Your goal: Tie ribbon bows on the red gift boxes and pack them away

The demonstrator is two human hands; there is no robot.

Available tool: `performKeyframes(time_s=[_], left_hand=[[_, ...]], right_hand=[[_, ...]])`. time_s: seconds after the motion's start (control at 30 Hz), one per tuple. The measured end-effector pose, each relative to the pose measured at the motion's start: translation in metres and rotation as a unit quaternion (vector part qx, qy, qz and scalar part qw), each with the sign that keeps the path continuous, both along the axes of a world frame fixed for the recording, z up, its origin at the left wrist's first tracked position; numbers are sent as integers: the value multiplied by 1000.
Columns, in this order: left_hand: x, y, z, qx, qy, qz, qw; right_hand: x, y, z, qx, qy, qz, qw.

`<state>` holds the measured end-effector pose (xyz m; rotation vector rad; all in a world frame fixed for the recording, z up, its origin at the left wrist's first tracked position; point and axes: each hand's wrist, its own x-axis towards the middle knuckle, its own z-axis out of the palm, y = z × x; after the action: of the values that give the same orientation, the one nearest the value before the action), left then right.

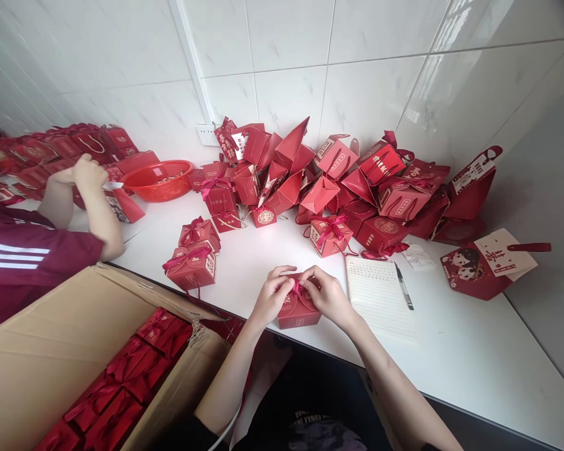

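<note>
A red gift box (pixel 299 318) sits at the table's front edge, straight before me. Over its top, a dark pink ribbon (pixel 296 287) is gathered between my two hands. My left hand (pixel 273 297) pinches the ribbon from the left side, thumb against fingertips. From the right, my right hand (pixel 327 294) pinches the same ribbon, its fingertips close to the other hand's. The ribbon's knot is mostly hidden by my fingers. To the left stand two red boxes with ribbon bows, the nearer box (pixel 191 268) in front of the other (pixel 200 234).
A heap of red boxes (pixel 286 188) lines the wall. An open notebook (pixel 373 288) and a pen (pixel 404 287) lie right of my hands. At lower left stands a carton (pixel 37 351) holding several ribboned boxes. A co-worker's hand (pixel 89 172) is near a red basin (pixel 162 188).
</note>
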<state>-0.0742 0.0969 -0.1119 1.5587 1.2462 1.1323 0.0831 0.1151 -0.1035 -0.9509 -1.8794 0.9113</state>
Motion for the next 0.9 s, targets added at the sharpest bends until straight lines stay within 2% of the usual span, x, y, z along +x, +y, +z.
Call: performKeyframes(time_s=[0.23,0.4,0.77,0.9], left_hand=[[-1,-3,0,-12,-10,10,1000],[-2,-3,0,-22,-29,7,999],[-7,-6,0,-16,-37,-4,999],[-9,-8,3,2,-1,24,1000]], right_hand=[[4,-10,-6,170,-23,-69,983],[8,-19,-6,237,-96,-75,964],[10,-12,-9,247,-115,-77,959],[15,-10,-8,254,-134,-95,953]])
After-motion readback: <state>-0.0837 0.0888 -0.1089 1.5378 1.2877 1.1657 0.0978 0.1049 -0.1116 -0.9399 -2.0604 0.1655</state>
